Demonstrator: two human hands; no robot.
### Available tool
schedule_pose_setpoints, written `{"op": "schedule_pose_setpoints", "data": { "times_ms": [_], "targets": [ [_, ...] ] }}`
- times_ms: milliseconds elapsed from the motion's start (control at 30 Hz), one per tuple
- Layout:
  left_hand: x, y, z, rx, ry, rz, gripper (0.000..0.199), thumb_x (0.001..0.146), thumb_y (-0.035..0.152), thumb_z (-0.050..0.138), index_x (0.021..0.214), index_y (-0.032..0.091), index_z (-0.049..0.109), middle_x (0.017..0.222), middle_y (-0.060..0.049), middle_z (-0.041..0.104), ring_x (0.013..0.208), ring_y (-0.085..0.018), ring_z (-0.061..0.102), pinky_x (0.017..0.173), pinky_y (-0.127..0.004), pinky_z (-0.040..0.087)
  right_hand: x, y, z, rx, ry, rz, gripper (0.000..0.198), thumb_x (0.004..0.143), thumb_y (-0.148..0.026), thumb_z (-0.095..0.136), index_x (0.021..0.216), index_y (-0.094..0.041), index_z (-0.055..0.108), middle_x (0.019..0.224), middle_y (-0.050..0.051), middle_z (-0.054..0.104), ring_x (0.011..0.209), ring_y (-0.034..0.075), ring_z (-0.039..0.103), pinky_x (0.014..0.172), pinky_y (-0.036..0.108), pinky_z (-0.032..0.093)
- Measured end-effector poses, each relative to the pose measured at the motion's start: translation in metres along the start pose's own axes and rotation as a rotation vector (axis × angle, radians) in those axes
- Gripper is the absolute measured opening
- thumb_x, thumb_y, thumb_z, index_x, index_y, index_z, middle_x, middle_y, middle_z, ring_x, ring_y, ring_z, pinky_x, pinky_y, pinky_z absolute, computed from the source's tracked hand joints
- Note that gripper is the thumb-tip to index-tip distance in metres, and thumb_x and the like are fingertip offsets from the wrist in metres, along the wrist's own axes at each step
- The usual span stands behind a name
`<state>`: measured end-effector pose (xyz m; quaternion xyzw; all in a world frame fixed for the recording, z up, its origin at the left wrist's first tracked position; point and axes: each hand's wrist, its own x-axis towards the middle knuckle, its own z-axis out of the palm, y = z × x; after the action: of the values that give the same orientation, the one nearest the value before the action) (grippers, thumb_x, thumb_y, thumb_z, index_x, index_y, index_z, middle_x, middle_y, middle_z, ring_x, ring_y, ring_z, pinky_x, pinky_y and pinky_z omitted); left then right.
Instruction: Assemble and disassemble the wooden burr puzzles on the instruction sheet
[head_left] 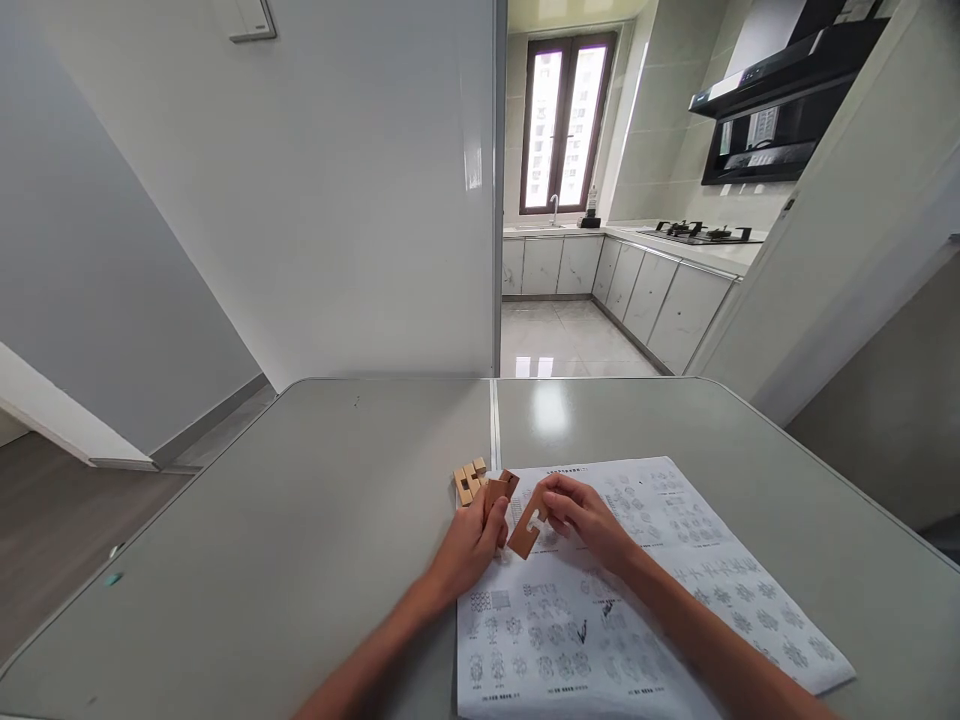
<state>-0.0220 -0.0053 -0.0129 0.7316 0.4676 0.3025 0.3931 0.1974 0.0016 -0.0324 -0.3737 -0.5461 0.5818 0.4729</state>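
Over the printed diagram sheet point(555, 600), my left hand point(472, 545) is closed around brown wooden puzzle pieces point(501, 488); how many lie in the grip I cannot tell. My right hand point(581, 510) pinches a flat, notched wooden puzzle piece point(527, 535) by its upper end. This piece tilts, its lower end pointing toward my left hand, with a small gap between the two hands. Just beyond my left hand rests a lighter wooden block puzzle point(466, 484) with square gaps, partly hidden by the hand and the pieces.
The grey-green table point(300, 560) has a pale seam point(494, 420) down its middle. A small green bit point(112, 579) lies near its left edge. A white wall point(375, 200) stands behind, and a kitchen with a gas hob point(701, 233) shows through the doorway.
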Motion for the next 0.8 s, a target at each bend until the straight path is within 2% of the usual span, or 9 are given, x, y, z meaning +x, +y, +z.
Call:
{"op": "schedule_pose_setpoints", "data": {
  "times_ms": [133, 267, 500, 800],
  "targets": [
    [-0.004, -0.001, 0.000, 0.292, -0.032, 0.137, 0.035, 0.107, 0.045, 0.037, 0.101, 0.023, 0.064, 0.084, -0.002, 0.071, 0.069, -0.018, 0.065, 0.063, -0.027, 0.046, 0.002, 0.001, -0.003, 0.078, 0.099, 0.036, 0.030, 0.089, -0.050, 0.066, 0.085, -0.021, 0.063, 0.063, -0.005, 0.046, 0.051, 0.011, 0.035, 0.052, 0.028, 0.032],
    [-0.005, -0.006, 0.004, 0.457, -0.051, 0.254, 0.030, 0.107, 0.035, 0.040, 0.120, 0.027, 0.066, 0.103, -0.004, 0.075, 0.082, -0.019, 0.072, 0.068, -0.026, 0.050, 0.004, 0.003, -0.004, 0.133, 0.114, 0.050, 0.031, 0.086, -0.051, 0.068, 0.080, -0.021, 0.060, 0.061, -0.007, 0.039, 0.049, 0.010, 0.032, 0.049, 0.027, 0.028],
    [-0.003, -0.009, 0.005, 0.654, -0.011, 0.321, 0.035, 0.107, 0.039, 0.040, 0.133, 0.031, 0.062, 0.095, -0.004, 0.071, 0.069, -0.017, 0.068, 0.058, -0.026, 0.049, 0.006, 0.008, -0.006, 0.236, 0.128, 0.045, 0.031, 0.084, -0.048, 0.072, 0.079, -0.020, 0.061, 0.060, -0.007, 0.036, 0.048, 0.009, 0.030, 0.048, 0.027, 0.023],
    [-0.004, -0.011, 0.004, 0.727, 0.010, 0.319, 0.034, 0.107, 0.041, 0.041, 0.122, 0.031, 0.070, 0.091, -0.005, 0.070, 0.066, -0.016, 0.066, 0.056, -0.025, 0.045, 0.005, 0.006, -0.007, 0.235, 0.126, 0.063, 0.031, 0.086, -0.048, 0.071, 0.079, -0.020, 0.060, 0.059, -0.007, 0.035, 0.050, 0.010, 0.030, 0.049, 0.027, 0.023]
  ]
}}
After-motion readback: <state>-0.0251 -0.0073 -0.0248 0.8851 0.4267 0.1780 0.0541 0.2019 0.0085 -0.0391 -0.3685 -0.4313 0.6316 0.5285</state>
